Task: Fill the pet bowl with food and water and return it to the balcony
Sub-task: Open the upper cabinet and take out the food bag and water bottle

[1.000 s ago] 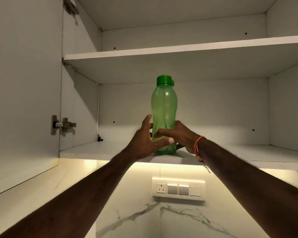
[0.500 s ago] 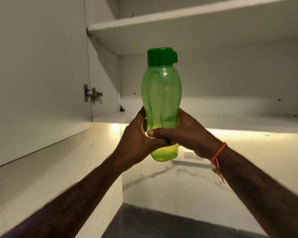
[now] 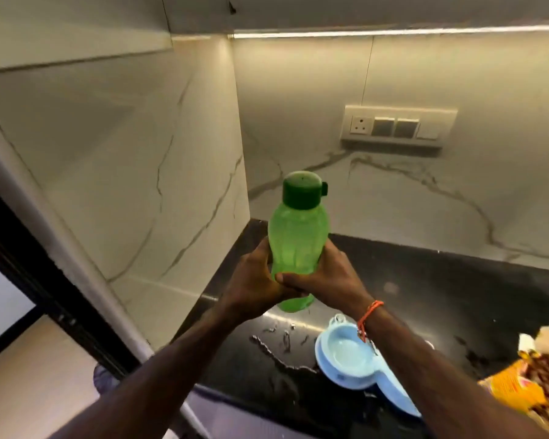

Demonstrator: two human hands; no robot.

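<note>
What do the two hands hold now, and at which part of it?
Both the left hand and the right hand grip the green bottle around its lower body, upright; its cap is untouched.

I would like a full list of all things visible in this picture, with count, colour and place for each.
bottle: 1, translucent green with a dark green cap, held upright above the countertop
pet bowl: 1, light blue, on the countertop below the right forearm, partly hidden by it
food bag: 1, yellow with brown pieces showing, at the right edge, cut off by the frame
countertop: 1, black, with water drops left of the bowl
switch panel: 1, white and grey, on the marble wall
wrist thread: 1, orange, on the right wrist
left hand: 1, grips the bottle's lower part
right hand: 1, grips the bottle's lower part
</note>
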